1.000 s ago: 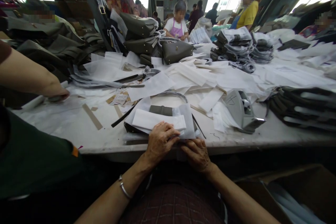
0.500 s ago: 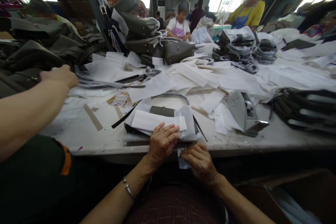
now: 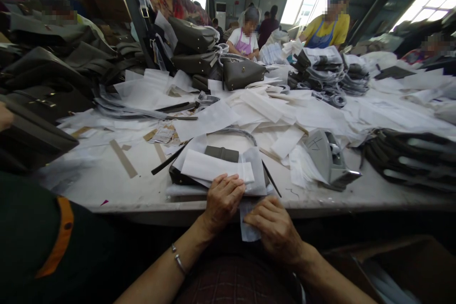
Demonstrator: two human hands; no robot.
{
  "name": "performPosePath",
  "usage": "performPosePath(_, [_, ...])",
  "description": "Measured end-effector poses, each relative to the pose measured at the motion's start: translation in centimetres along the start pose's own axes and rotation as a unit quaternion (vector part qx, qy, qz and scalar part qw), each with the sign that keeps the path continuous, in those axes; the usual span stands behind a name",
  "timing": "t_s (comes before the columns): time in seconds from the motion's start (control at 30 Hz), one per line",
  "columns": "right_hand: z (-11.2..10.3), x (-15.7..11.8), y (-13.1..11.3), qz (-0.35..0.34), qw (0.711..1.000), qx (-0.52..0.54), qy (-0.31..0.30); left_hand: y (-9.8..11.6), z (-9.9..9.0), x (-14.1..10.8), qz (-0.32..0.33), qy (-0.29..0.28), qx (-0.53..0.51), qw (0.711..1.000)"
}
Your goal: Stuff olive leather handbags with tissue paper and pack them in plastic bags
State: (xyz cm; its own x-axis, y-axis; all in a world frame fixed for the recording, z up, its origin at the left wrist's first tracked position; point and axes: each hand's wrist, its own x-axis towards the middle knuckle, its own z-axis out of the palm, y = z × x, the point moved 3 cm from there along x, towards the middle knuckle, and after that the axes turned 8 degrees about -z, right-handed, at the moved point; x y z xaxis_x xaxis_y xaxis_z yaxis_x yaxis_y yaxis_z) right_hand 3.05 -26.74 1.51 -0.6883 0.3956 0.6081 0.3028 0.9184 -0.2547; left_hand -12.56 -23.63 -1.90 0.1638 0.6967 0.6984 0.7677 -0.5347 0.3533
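A dark olive handbag (image 3: 179,176) lies at the near table edge, partly wrapped in translucent white sheet (image 3: 255,161), its handle looping out behind. A folded white paper strip (image 3: 199,165) lies across it. My left hand (image 3: 224,198) rests on this strip, fingers stretched out and lying flat; its thumb is hidden. Beside it, my right hand (image 3: 272,223) is closed with fingers pinching a clear plastic strip (image 3: 249,229), which hangs below the table edge at the wrapped bag's near side. The strip's upper end is hidden.
A grey tape dispenser (image 3: 326,156) stands right of the bag, near stacked dark straps (image 3: 409,159). White sheets (image 3: 267,104) cover the table behind. Handbags pile up at left (image 3: 46,104) and back (image 3: 242,73). A co-worker's sleeve (image 3: 28,228) is close on my left.
The co-worker's arm on the left has drawn back, and a handbag now sits nearer there. My right hand and the plastic strip are slightly lower. My left hand stays on the paper.
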Motion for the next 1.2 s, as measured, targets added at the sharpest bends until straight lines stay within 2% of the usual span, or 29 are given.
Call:
performPosePath(0.17, [-1.4, 3.8, 2.6, 0.003, 0.998, -0.053, -0.036, -0.1, -0.3, 0.0, -0.002, -0.006, -0.014, 1.0])
performPosePath(0.37, [-0.8, 5.1, 6.2, 0.046, 0.993, -0.052, -0.097, 0.0, -1.4, 0.7, -0.054, -0.086, -0.053, 0.993])
performPosePath(0.47, [-0.8, 5.7, 7.2, 0.108, 0.984, -0.026, -0.142, 0.0, -1.2, 1.2, -0.094, -0.074, -0.034, 0.992])
performPosePath(0.57, [-1.3, 6.7, 8.0, 0.187, 0.964, 0.048, -0.181, 0.2, -0.6, 1.4, -0.102, -0.055, -0.013, 0.993])
performPosePath(0.6, [-1.5, 7.1, 8.3, 0.195, 0.96, 0.062, -0.189, 0.3, -0.4, 1.5, -0.101, -0.05, -0.009, 0.994])
performPosePath(0.67, [-1.4, 7.8, 8.7, 0.16, 0.962, 0.054, -0.216, 0.3, -0.1, 1.4, -0.098, -0.038, -0.004, 0.994])
performPosePath(0.77, [-0.6, 8.3, 10.1, 0.098, 0.964, -0.016, -0.248, 0.2, 0.0, 1.3, -0.094, -0.021, -0.006, 0.995])
performPosePath(0.87, [0.6, 8.9, 12.4, 0.135, 0.953, -0.073, -0.26, 0.1, 0.0, 1.2, -0.088, -0.01, -0.013, 0.996])
performPosePath(1.0, [1.6, 10.3, 15.3, 0.184, 0.934, -0.082, -0.296, 0.2, -0.1, 1.3, -0.087, -0.013, -0.01, 0.996])
performPosePath(1.1, [0.9, 10.5, 16.1, 0.22, 0.936, -0.055, -0.27, 0.2, -0.1, 1.3, -0.093, -0.018, -0.006, 0.995])
performPosePath(1.2, [-1.5, 9.3, 14.9, 0.243, 0.951, 0.06, -0.182, 0.2, 0.0, 1.2, -0.092, -0.022, -0.008, 0.995])
